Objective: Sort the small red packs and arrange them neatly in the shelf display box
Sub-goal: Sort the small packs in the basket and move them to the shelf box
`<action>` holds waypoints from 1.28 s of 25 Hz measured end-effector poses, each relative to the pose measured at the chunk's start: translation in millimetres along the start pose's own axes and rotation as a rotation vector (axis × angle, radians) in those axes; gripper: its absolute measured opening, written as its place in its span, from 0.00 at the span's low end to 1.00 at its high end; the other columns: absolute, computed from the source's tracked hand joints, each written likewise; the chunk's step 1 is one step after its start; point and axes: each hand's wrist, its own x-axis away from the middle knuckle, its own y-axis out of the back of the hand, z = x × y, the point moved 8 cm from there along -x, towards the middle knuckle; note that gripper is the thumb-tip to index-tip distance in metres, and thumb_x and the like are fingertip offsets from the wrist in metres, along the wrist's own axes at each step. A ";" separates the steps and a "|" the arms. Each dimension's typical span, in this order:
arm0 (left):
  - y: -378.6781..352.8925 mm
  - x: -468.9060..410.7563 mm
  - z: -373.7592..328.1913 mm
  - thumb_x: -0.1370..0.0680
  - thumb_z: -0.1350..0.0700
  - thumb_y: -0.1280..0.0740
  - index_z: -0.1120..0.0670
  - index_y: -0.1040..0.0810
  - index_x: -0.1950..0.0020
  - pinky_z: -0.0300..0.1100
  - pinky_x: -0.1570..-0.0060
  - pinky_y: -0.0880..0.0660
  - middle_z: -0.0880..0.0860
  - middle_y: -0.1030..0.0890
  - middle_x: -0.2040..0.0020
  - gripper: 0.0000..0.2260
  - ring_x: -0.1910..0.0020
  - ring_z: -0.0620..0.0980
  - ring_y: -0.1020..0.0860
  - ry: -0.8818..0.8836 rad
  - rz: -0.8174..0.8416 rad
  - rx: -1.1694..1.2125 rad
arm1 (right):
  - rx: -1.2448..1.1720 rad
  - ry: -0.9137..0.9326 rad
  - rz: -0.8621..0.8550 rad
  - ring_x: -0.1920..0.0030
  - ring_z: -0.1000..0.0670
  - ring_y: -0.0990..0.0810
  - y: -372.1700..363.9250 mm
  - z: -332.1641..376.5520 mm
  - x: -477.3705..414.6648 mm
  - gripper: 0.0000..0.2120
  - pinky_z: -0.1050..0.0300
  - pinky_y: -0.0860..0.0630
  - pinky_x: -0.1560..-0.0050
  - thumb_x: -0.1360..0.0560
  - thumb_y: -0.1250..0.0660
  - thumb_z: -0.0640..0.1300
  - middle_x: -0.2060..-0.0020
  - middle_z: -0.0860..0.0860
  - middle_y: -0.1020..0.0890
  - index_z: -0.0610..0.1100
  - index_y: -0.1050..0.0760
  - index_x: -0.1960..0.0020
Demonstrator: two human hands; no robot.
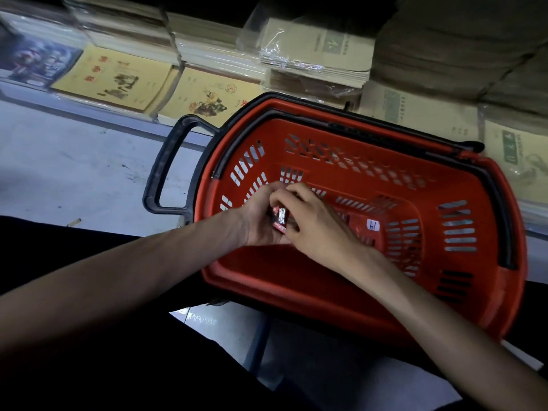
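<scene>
Left hand (255, 222) and right hand (317, 225) both curl fingers round packs (280, 218) mid-frame over basket (326, 292); the shared grip may slip, dropping some in.

Red basket (267, 271) with black handle (166, 161); stacked notebooks (118, 75) beyond

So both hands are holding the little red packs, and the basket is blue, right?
No, the basket is red, not blue; the head view shows it. The left hand and right hand do both hold the little red packs.
</scene>
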 end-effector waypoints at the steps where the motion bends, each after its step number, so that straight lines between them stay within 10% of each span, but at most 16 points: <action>1: -1.7 1.5 -3.1 0.22 0.49 0.38 0.56 0.19 0.65 0.44 0.62 0.20 0.54 0.20 0.67 0.17 0.67 0.52 0.20 -0.011 0.006 0.023 | -0.025 -0.014 -0.012 0.43 0.50 0.23 2.8 0.4 -2.2 0.28 0.57 0.24 0.47 0.31 0.31 0.29 0.38 0.52 0.28 0.50 0.28 0.35; 11: -12.0 11.5 -17.2 0.23 0.37 0.32 0.56 0.19 0.59 0.44 0.60 0.17 0.54 0.18 0.63 0.22 0.65 0.51 0.17 -0.047 0.082 0.125 | -0.279 -0.174 -0.096 0.38 0.60 0.23 22.3 -16.7 -9.9 0.31 0.68 0.27 0.44 0.28 0.22 0.41 0.36 0.55 0.19 0.52 0.30 0.29; 18: -13.2 9.3 -19.0 0.23 0.40 0.32 0.57 0.16 0.60 0.44 0.60 0.19 0.54 0.17 0.61 0.21 0.63 0.51 0.18 -0.056 0.109 0.143 | -0.308 -0.179 -0.053 0.28 0.56 0.29 25.4 -16.3 -6.4 0.37 0.58 0.32 0.28 0.30 0.21 0.44 0.30 0.55 0.25 0.53 0.33 0.26; 24: -16.5 8.0 -22.9 0.26 0.47 0.28 0.58 0.16 0.58 0.41 0.69 0.19 0.53 0.17 0.58 0.13 0.56 0.49 0.18 -0.030 0.156 0.259 | -0.613 -0.329 -0.257 0.41 0.54 0.18 72.3 -80.2 -7.6 0.13 0.60 0.24 0.38 0.23 0.29 0.43 0.43 0.50 0.16 0.49 0.21 0.39; 29: -12.6 4.1 -10.0 0.23 0.51 0.34 0.57 0.20 0.63 0.38 0.74 0.22 0.54 0.18 0.65 0.13 0.67 0.50 0.18 -0.022 0.054 0.255 | -0.284 -0.765 0.101 0.70 0.62 0.22 20.9 -199.9 35.7 0.08 0.62 0.28 0.61 0.22 0.30 0.35 0.62 0.48 0.19 0.46 0.21 0.57; 32: -0.7 1.1 12.2 0.23 0.52 0.34 0.58 0.20 0.60 0.39 0.74 0.22 0.55 0.18 0.62 0.11 0.64 0.51 0.19 0.011 -0.010 0.247 | -0.081 -0.915 0.372 0.61 0.52 0.22 -35.3 -235.4 89.4 0.06 0.60 0.31 0.56 0.24 0.32 0.32 0.57 0.42 0.17 0.39 0.20 0.57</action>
